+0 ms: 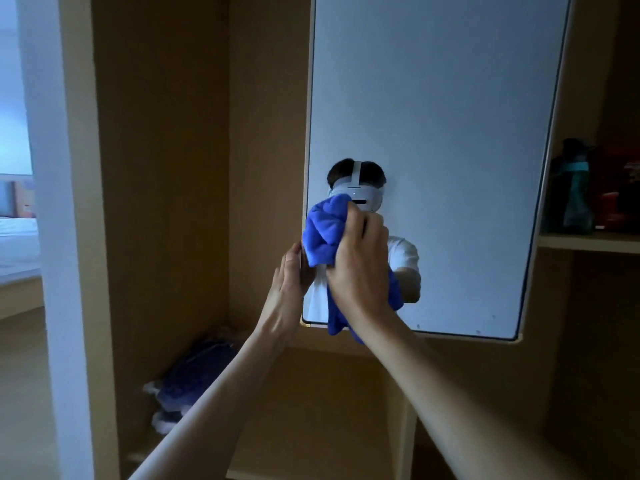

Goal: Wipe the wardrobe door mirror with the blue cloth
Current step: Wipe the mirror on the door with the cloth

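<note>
The wardrobe door mirror [450,140] fills the upper right, set on an open wooden door. My right hand [360,261] grips a bunched blue cloth [323,233] and holds it against the mirror's lower left part. A tail of the cloth hangs below the door's bottom edge. My left hand [289,289] lies with straight fingers against the door's left edge, just beside the cloth. The glass reflects a person wearing a white headset and a white shirt.
The open wardrobe compartment [194,168] lies left of the door, with a dark blue bundle [194,379] on its floor. A shelf [588,240] at right carries a teal bottle [575,192] and red items. A bed [17,244] shows at far left.
</note>
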The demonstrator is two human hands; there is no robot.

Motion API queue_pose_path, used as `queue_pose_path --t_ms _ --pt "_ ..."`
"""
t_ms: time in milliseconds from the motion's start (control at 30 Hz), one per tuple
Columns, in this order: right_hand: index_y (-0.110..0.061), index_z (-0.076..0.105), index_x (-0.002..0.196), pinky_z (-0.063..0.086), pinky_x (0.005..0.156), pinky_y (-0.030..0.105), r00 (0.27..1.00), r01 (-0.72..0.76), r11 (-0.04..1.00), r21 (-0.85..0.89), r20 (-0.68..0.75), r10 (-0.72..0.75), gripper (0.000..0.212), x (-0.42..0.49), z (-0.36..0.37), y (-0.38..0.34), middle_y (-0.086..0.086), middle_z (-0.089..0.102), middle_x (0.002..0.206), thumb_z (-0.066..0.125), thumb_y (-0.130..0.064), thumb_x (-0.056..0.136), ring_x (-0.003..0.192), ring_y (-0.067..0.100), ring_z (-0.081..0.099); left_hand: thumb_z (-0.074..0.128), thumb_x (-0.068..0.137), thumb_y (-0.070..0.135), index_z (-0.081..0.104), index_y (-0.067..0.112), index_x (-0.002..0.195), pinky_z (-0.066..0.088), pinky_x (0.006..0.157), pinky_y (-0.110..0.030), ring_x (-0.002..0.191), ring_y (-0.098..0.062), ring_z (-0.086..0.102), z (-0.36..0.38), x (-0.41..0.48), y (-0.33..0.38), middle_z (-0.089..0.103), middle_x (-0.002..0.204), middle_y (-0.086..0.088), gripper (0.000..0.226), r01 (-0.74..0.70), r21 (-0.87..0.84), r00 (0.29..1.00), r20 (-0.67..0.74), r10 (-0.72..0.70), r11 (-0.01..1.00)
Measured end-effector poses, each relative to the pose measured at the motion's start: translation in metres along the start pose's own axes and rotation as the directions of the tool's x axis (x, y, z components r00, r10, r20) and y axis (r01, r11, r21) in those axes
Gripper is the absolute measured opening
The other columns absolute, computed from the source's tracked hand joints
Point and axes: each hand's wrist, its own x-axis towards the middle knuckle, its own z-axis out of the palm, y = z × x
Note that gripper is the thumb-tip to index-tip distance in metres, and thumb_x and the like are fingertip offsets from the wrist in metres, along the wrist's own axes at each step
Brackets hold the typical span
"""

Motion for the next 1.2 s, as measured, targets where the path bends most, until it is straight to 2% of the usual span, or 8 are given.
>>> queue_pose_path --t_ms 167,300,500,633,733,900,1067,1200 --pt "-0.009 0.035 0.146 0.047 0.095 0.034 0.995 0.02 1.0 -0.004 0.1 -0.019 0.054 -0.003 0.018 -0.014 0.011 0.046 0.127 0.054 -0.019 0.097 0.111 0.024 0.052 0.013 0.108 0.053 0.064 0.024 0.134 0.051 0.103 -0.029 0.117 -0.012 0.067 -0.004 0.0 -0.005 0.072 0.124 -0.001 0.064 0.048 -0.06 0.999 0.011 -0.047 0.997" --pt "-0.012 0.047 0.136 0.051 0.081 0.043 0.934 0.248 0.968 0.027 0.259 -0.247 0.053 0.011 -0.007 0.003 0.01 0.051 0.119 0.066 -0.018 0.086 0.106 0.03 0.053 0.012 0.108 0.056 0.065 0.034 0.124 0.052 0.077 -0.012 0.1 -0.004 0.071 -0.009 -0.001 -0.011 0.077 0.107 0.006 0.06 0.052 -0.059 0.999 0.017 -0.051 0.997" --pt "-0.017 0.058 0.128 0.043 0.077 0.042 0.785 0.546 0.826 -0.139 0.429 -0.447 0.039 0.039 -0.038 0.005 0.006 0.056 0.111 0.053 -0.015 0.089 0.098 0.03 0.053 0.009 0.103 0.066 0.058 0.047 0.135 0.052 0.088 -0.028 0.101 -0.005 0.07 -0.012 -0.002 -0.016 0.073 0.113 0.013 0.062 0.067 -0.091 0.997 0.028 -0.065 0.994" --pt "-0.018 0.056 0.132 0.04 0.078 0.039 0.776 0.571 0.805 -0.163 0.428 -0.464 0.042 0.035 -0.038 0.009 0.005 0.057 0.115 0.055 -0.013 0.09 0.098 0.028 0.052 0.007 0.102 0.069 0.058 0.058 0.122 0.049 0.087 -0.029 0.098 0.0 0.07 -0.014 -0.006 -0.017 0.074 0.108 0.023 0.056 0.068 -0.073 0.997 0.041 -0.065 0.995" --pt "-0.018 0.055 0.133 0.039 0.079 0.039 0.776 0.585 0.788 -0.194 0.417 -0.474 0.046 0.024 -0.033 0.012 0.006 0.057 0.116 0.059 -0.01 0.088 0.098 0.028 0.052 0.007 0.101 0.07 0.061 0.042 0.13 0.049 0.086 -0.026 0.097 -0.001 0.071 -0.015 -0.005 -0.02 0.076 0.105 0.017 0.068 0.081 -0.083 0.996 0.037 -0.078 0.993" --pt "-0.015 0.055 0.134 0.043 0.087 0.047 0.777 0.584 0.788 -0.196 0.416 -0.472 0.053 -0.007 -0.025 0.017 0.012 0.059 0.121 0.067 -0.009 0.084 0.104 0.034 0.053 0.008 0.104 0.064 0.066 0.04 0.118 0.055 0.094 -0.032 0.106 -0.01 0.072 -0.012 -0.005 -0.019 0.078 0.11 0.004 0.064 0.078 -0.116 0.997 0.018 -0.076 0.99" --pt "-0.017 0.05 0.14 0.045 0.095 0.049 0.743 0.585 0.787 -0.197 0.519 -0.422 0.06 -0.041 -0.022 0.021 0.013 0.054 0.135 0.072 -0.018 0.085 0.119 0.04 0.051 0.012 0.105 0.062 0.065 0.043 0.106 0.053 0.071 -0.009 0.093 0.006 0.071 -0.012 -0.008 -0.016 0.077 0.095 0.023 0.056 0.088 -0.133 0.996 0.015 -0.086 0.987" --pt "-0.021 0.054 0.131 0.046 0.088 0.042 0.715 0.604 0.779 -0.165 0.543 -0.44 0.05 -0.063 -0.021 0.021 0.006 0.056 0.125 0.074 -0.029 0.086 0.11 0.031 0.054 0.015 0.106 0.06 0.066 0.041 0.11 0.052 0.079 -0.011 0.096 0.003 0.071 -0.01 -0.009 -0.017 0.078 0.1 0.018 0.055 0.062 -0.095 0.998 -0.002 -0.063 0.994"
